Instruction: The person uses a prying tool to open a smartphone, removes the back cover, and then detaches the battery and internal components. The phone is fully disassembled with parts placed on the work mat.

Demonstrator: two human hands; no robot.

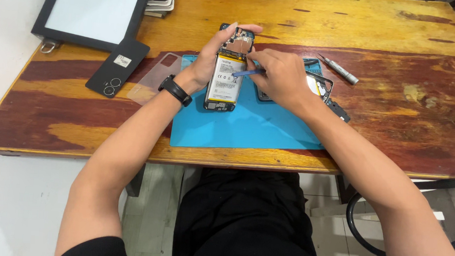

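Observation:
An opened smartphone with its back removed shows a white battery and the circuit board at its top end. My left hand grips the phone by its left side and top, holding it tilted above the blue work mat. My right hand holds a thin blue pry tool whose tip rests on the battery's upper part. A black watch sits on my left wrist.
A black phone back cover and a clear case lie left of the mat. A framed screen panel sits at the back left. A silver screwdriver and black phone frame parts lie to the right.

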